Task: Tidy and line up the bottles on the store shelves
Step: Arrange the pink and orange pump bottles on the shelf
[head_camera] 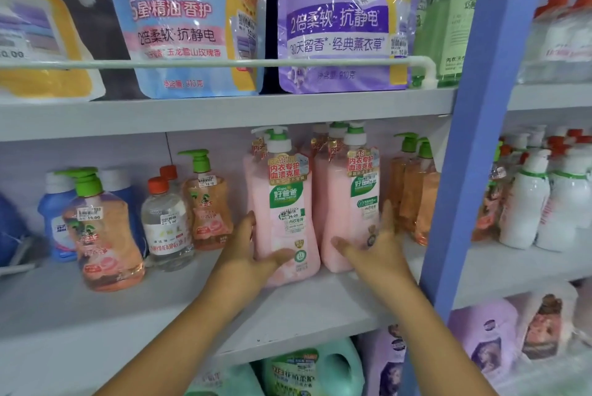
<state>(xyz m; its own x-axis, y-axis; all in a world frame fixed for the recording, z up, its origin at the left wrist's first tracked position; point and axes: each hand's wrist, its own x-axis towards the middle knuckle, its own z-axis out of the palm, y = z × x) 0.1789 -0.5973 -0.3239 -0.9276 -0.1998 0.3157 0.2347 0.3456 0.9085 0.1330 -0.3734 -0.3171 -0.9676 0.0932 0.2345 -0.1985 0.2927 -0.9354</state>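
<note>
Two tall pink pump bottles stand side by side on the middle shelf. My left hand grips the lower part of the left pink bottle, thumb across its front and fingers round its left side. My right hand holds the base of the right pink bottle, thumb on the front and fingers up its right side. More pink bottles stand hidden behind both. Orange pump bottles stand just to the right.
To the left stand an orange pump bottle, a clear bottle with an orange cap, another orange pump bottle and blue bottles. Refill pouches fill the shelf above. A blue upright post borders the right.
</note>
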